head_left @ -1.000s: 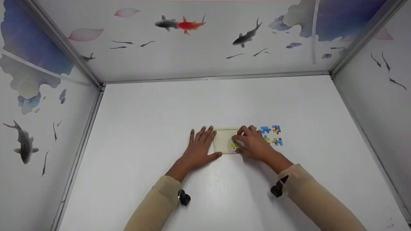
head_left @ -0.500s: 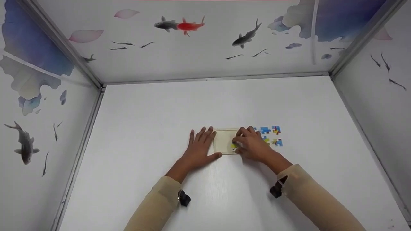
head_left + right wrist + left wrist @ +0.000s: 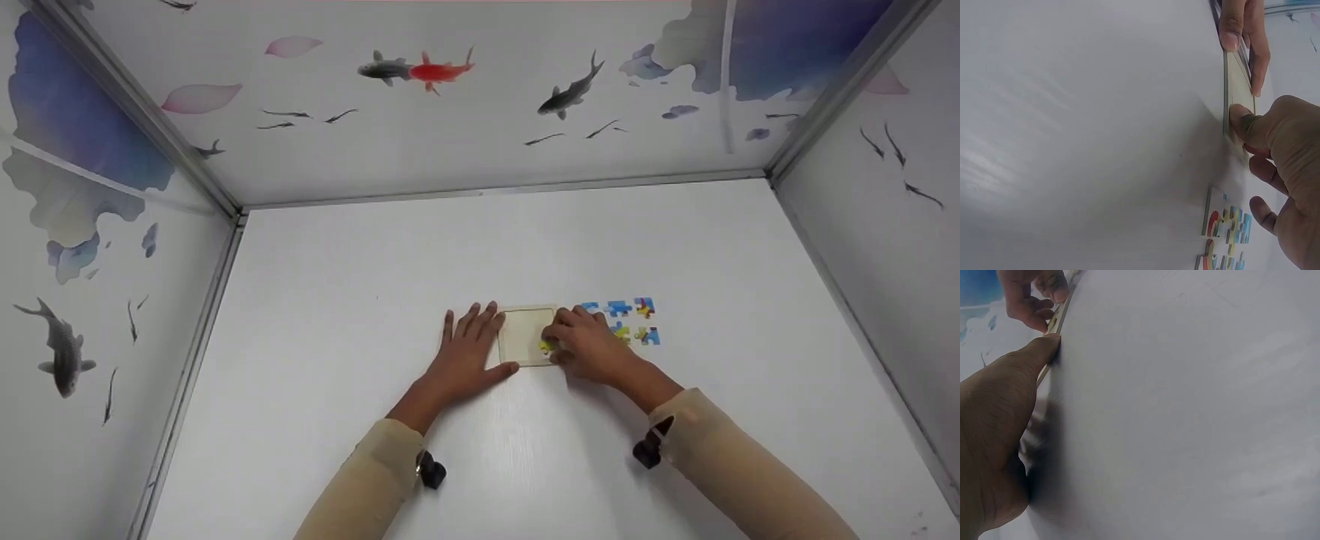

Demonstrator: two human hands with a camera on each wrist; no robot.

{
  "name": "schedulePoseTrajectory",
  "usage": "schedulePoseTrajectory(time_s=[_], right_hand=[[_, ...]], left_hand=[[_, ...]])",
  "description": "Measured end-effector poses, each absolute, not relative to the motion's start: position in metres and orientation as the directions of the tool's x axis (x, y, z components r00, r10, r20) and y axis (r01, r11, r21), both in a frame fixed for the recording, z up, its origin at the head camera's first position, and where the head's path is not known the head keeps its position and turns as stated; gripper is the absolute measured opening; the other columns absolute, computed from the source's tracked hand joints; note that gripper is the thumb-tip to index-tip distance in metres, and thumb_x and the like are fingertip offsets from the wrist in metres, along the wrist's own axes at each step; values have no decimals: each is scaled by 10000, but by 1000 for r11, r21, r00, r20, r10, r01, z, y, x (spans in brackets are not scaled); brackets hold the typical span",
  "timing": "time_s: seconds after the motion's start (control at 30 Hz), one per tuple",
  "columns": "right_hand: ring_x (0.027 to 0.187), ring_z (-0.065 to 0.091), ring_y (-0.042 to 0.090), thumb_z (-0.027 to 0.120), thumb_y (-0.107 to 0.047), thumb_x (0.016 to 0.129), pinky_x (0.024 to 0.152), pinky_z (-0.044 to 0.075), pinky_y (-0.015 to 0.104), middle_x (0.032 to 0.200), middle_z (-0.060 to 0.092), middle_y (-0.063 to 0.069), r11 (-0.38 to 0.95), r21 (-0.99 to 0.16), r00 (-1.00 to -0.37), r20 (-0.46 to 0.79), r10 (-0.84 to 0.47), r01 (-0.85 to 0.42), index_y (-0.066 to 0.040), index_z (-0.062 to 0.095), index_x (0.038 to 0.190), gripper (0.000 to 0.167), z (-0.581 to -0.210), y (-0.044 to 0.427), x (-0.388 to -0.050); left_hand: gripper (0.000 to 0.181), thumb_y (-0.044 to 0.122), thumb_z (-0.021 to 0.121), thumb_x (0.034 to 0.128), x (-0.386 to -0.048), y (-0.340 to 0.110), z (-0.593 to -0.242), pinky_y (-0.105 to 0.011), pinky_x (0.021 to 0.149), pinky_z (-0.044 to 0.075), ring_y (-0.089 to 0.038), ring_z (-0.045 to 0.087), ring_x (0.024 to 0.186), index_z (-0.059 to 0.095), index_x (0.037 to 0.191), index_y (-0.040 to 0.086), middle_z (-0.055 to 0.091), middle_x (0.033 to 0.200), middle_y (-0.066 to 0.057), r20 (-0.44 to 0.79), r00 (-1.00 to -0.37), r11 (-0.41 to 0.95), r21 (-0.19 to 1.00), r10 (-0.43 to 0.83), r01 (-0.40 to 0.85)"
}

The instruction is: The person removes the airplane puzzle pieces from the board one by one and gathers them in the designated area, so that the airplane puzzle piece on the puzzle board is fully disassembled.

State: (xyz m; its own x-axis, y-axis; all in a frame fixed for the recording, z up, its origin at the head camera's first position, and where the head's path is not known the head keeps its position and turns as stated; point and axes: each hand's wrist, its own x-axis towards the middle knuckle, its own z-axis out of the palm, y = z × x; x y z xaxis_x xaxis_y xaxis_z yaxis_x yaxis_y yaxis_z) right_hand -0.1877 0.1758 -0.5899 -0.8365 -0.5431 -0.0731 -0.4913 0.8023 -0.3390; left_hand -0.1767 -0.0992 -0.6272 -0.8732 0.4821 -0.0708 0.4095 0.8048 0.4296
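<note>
A shallow light wooden puzzle tray (image 3: 521, 337) lies on the white table. My left hand (image 3: 466, 360) has its fingers spread and touches the tray's left side; its thumb is at the near left corner, also seen in the left wrist view. At the tray's right side, my right hand (image 3: 596, 351) bends its fingers and thumb round a yellowish jigsaw piece (image 3: 545, 347), low in the right part of the tray. Fingers hide most of that piece. In the right wrist view the right thumb (image 3: 1247, 125) lies over the tray's end.
Several loose jigsaw pieces in blue, yellow and red, such as a blue-and-yellow piece (image 3: 647, 335), lie in rows to the right of the tray, partly behind the right hand. Printed wall panels (image 3: 480, 150) border the table at the back and sides.
The head view has tilted slightly, so the scene sits a little lower. The right hand shifts only slightly at the piece, and more of the loose pieces show. The left hand stays put.
</note>
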Motion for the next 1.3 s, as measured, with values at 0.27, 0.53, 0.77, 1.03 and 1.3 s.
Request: schedulePoseTrajectory(time_s=[0.27, 0.53, 0.77, 1.03, 1.3], right_hand=[[1112, 554, 253, 856, -206, 985, 984, 521, 559, 1224, 676, 47, 796, -343, -829, -76, -553, -499, -169, 785, 1313, 338, -591, 175, -188], [1102, 547, 243, 853, -185, 986, 975, 510, 554, 1194, 662, 33, 782, -348, -820, -63, -570, -517, -217, 813, 1281, 300, -593, 175, -187], [1080, 521, 247, 843, -191, 996, 922, 478, 522, 1209, 649, 52, 765, -354, -800, -71, -596, -538, -207, 811, 1277, 283, -589, 176, -186], [1050, 498, 234, 839, -214, 1000, 881, 452, 496, 1198, 634, 60, 750, -372, -787, -76, -612, -547, -199, 811, 1280, 282, -588, 178, -189], [1050, 512, 241, 831, -205, 1006, 876, 457, 495, 1194, 634, 69, 739, -380, -781, -66, -621, -556, -195, 811, 1272, 267, -587, 179, -190]], left_hand=[[946, 727, 513, 1067, -178, -100, -630, -693, 1380, 22, -350, 138, 1747, 253, 1776, 157, 182, 1873, -67, -75, -875, 812, 419, 478, 407], [945, 722, 514, 1066, -176, -101, -631, -693, 1380, 18, -352, 132, 1747, 254, 1775, 154, 178, 1874, -69, -79, -873, 809, 424, 481, 407], [943, 730, 507, 1070, -176, -100, -631, -688, 1382, 1, -344, 117, 1751, 242, 1779, 167, 168, 1876, -65, -90, -873, 809, 429, 480, 401], [947, 731, 505, 1070, -175, -100, -629, -688, 1382, 1, -340, 119, 1751, 241, 1779, 161, 174, 1875, -63, -89, -873, 808, 431, 480, 401], [944, 726, 500, 1073, -176, -100, -628, -685, 1383, -1, -342, 117, 1751, 231, 1781, 162, 167, 1876, -64, -90, -873, 813, 421, 479, 402]])
